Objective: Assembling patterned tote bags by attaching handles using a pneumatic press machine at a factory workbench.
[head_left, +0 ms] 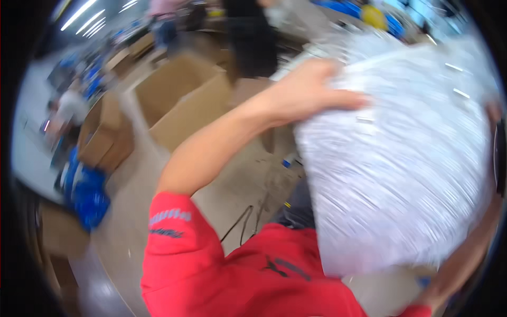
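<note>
A large whitish bundle of shiny, crinkled plastic (396, 158) is held up in front of my body, tilted and blurred by motion. Whether it is one wrapped piece or a stack of plastic sheets, I cannot tell. My left hand (317, 90) grips its upper left edge, with the thumb lying over the front face and the other fingers mostly hidden behind. At the far right rim, my right hand (494, 113) is closed on the opposite edge; only a small, smeared part of it shows.
An open cardboard box (193, 108) stands on the floor to the left, with another brown carton (105, 132) beyond it. Blue plastic bags (90, 198) lie at the left. A dark cable (245, 222) runs along the floor near my legs. Other people (251, 37) stand farther back.
</note>
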A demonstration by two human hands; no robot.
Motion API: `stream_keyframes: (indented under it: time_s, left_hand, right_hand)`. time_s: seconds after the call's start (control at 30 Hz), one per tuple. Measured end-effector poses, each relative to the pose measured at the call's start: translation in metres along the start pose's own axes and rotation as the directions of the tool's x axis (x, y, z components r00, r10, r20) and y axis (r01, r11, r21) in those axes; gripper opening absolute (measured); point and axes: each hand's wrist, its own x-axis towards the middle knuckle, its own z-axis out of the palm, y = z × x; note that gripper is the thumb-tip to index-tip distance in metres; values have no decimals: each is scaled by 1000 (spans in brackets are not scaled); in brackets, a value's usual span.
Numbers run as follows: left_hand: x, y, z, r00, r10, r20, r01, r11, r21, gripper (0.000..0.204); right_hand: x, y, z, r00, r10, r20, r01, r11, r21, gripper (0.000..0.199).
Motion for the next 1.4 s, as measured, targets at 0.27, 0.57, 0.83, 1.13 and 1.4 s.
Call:
stream_keyframes:
  time_s: [0.27, 0.57, 0.83, 1.13, 1.4]
  left_hand:
    - [-113, -150, 12, 679, -718, 156, 727, 687, -3, 32]
    - [-42, -129, 74, 974, -188, -126, 220, 652, 725, 39]
    - [41, -161, 115, 527, -703, 477, 829, 548, -109, 31]
    - [93, -164, 138, 613, -645, 456, 743, 667, -57, 29]
    - [188, -206, 178, 607, -644, 466, 551, 763, 337, 42]
  right_hand:
    - [-31, 74, 233, 901, 184, 393, -273, 944, 185, 52]
    - [-73, 142, 285, 731, 208, 649, -573, 704, 419, 18]
    - [-71, 165, 270, 732, 300, 612, -612, 685, 395, 16]
    - [-44, 180, 257, 759, 398, 515, -573, 783, 240, 14]
    - [-11, 237, 254, 747, 514, 422, -665, 567, 486, 26]
